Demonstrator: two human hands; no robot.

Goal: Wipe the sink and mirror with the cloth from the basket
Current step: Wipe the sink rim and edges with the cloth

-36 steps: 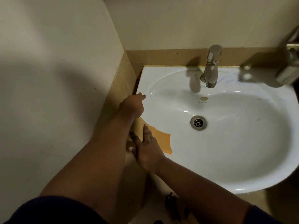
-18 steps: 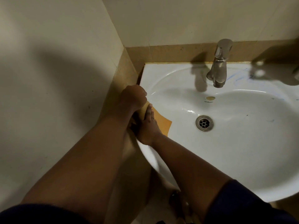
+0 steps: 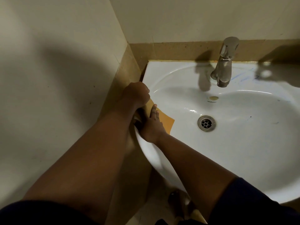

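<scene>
A white oval sink point(image 3: 243, 143) fills the right half of the view. An orange cloth point(image 3: 167, 122) lies over its left rim and dips into the bowl. My left hand point(image 3: 136, 96) is a fist clamped on the cloth's upper end at the rim. My right hand point(image 3: 152, 125) lies flat on the cloth with fingers pointing up toward the left hand, pressing it against the sink's left edge. The mirror and the basket are out of view.
A steel tap point(image 3: 224, 65) stands at the back of the sink, with the drain point(image 3: 206, 123) below it. Cream tiled walls close in at the left and behind, with a brown band along the sink's top. My foot point(image 3: 180, 202) shows below.
My right hand has slid up the left rim toward the left hand, bunching the cloth. The left hand closed from loose fingers into a fist. The view has moved closer.
</scene>
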